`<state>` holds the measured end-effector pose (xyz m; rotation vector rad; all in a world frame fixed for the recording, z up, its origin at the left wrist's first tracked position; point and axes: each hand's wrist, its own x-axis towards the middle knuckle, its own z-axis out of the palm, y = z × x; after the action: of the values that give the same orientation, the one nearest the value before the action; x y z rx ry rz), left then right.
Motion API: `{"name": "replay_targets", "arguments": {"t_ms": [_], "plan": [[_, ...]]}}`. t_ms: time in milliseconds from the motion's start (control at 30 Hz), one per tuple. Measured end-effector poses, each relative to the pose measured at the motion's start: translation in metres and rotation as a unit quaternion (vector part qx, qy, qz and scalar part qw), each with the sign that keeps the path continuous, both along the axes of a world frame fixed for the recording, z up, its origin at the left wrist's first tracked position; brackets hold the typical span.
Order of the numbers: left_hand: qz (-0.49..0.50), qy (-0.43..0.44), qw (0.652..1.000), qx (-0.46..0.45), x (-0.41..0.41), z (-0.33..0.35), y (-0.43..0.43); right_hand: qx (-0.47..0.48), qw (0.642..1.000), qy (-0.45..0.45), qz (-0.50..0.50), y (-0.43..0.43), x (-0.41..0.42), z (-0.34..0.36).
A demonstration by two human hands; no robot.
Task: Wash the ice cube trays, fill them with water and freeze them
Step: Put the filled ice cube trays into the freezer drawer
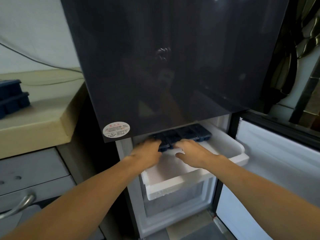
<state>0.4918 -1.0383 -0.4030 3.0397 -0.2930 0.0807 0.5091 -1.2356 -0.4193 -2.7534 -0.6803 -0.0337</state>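
The dark upper fridge door [164, 66] is closed. Below it, the white freezer drawer [173, 186] stands pulled out. A blue ice cube tray [188, 134] lies in the drawer's rear part, long axis running from near-left to far-right. The left hand [149, 153] grips its near-left end; the right hand [192, 151] grasps the near edge just beside it (finger detail blurred). Two more trays [12, 97] sit stacked on the counter [39, 122], well apart.

A round white sticker [116, 130] is showing on the dark fridge door [173, 66] I am facing, its red print too blurred to read.
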Motion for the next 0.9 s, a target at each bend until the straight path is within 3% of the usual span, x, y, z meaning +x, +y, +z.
{"name": "replay_targets", "arguments": {"t_ms": [267,633,900], "plan": [[-0.019,-0.160,0.985,-0.067,-0.107,0.022,0.056,0.061,0.989,-0.120,0.057,0.052,-0.090,0.054],[0.059,-0.353,0.920,-0.157,-0.222,0.104,0.217,0.192,0.925,-0.262,0.198,0.216,-0.174,0.192],[0.170,-0.431,0.875,-0.143,-0.261,0.135,0.311,0.096,0.950,-0.276,0.114,0.367,-0.154,0.246]]}}
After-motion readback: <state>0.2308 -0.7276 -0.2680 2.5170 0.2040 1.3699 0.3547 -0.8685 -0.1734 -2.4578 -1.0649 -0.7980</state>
